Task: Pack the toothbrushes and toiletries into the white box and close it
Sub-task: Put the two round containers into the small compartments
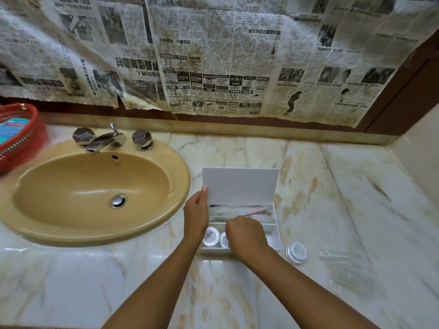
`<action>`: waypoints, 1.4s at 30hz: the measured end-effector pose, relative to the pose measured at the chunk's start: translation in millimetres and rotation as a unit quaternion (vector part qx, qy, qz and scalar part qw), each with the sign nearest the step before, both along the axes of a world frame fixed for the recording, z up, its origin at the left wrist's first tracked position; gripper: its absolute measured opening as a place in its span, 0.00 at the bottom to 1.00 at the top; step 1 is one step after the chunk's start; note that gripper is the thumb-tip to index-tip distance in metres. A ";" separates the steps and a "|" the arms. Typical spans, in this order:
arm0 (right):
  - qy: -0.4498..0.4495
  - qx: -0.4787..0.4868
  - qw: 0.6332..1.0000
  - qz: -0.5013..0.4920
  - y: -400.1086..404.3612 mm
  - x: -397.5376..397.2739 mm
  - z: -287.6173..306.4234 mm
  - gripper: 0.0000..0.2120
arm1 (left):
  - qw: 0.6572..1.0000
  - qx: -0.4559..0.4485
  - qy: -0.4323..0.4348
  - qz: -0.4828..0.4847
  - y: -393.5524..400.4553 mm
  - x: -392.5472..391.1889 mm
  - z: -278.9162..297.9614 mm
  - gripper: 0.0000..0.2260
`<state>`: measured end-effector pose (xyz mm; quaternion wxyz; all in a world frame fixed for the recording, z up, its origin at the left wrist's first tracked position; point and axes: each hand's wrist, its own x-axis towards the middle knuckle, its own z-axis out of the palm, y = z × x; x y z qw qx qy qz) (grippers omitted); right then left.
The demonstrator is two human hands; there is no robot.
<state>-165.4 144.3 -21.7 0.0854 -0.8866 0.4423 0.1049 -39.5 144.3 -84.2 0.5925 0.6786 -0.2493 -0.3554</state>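
The white box [276, 236] sits on the marble counter right of the sink, its lid [241, 185] raised. My left hand [196, 213] holds the lid's left edge. Wrapped toothbrushes [240, 211] lie in the back compartment. Two round white toiletry containers [211, 236] stand in the front compartment. My right hand [245, 236] reaches into the front compartment, fingers curled down over the second container; what it grips is hidden. Another round container [297, 252] rests on the counter just right of the box.
A tan sink [95, 195] with chrome taps [104, 138] lies to the left. A red basket [17, 136] stands at the far left. Newspaper [213, 55] covers the wall behind. Clear plastic wrappers [342, 260] lie on the counter at right.
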 end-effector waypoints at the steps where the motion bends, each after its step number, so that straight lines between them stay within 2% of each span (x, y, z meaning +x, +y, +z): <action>1: -0.005 -0.001 1.000 -0.001 -1.3 -0.4 1.3 0.11 | 1.000 0.000 0.001 0.001 0.2 0.1 -0.4 0.19; 9: -0.009 0.005 1.000 0.007 0.4 1.7 0.3 0.12 | 1.000 0.002 0.010 -0.001 0.9 -0.8 1.8 0.18; 13: -0.027 0.029 0.999 -0.013 -1.2 -0.1 -2.9 0.08 | 1.000 0.001 0.008 -0.003 1.7 -1.9 3.1 0.16; 18: -0.192 0.064 0.975 -0.094 -2.9 -29.6 -4.2 0.13 | 1.000 -0.008 0.008 -0.005 1.7 -1.5 4.3 0.17; 21: -0.326 -0.019 0.927 -0.182 -6.2 -63.3 1.5 0.10 | 1.000 -0.016 0.012 -0.008 2.0 -1.6 4.7 0.15; 22: -0.333 -0.046 0.919 -0.208 -8.1 -75.7 0.6 0.10 | 1.000 -0.018 0.012 -0.009 2.0 -1.5 4.9 0.15; 24: -0.266 -0.045 0.931 -0.247 -11.9 -98.1 -3.4 0.12 | 1.000 -0.021 0.010 -0.010 1.8 -1.5 4.8 0.15; 27: -0.088 0.050 0.958 -0.269 -15.0 -122.1 -16.3 0.21 | 1.000 -0.024 0.009 -0.010 2.1 -1.6 4.7 0.15; 30: -0.013 0.110 0.959 -0.262 -12.0 -130.6 -27.2 0.27 | 1.000 -0.026 0.007 -0.011 2.3 -1.7 5.6 0.15; 37: -0.053 0.085 0.957 -0.272 -7.8 -133.2 -30.8 0.20 | 1.000 -0.026 0.010 -0.010 2.8 -2.1 6.3 0.14; 42: -0.054 0.052 0.956 -0.283 -10.9 -129.6 -11.6 0.20 | 1.000 -0.021 0.013 -0.008 1.8 -1.6 4.3 0.14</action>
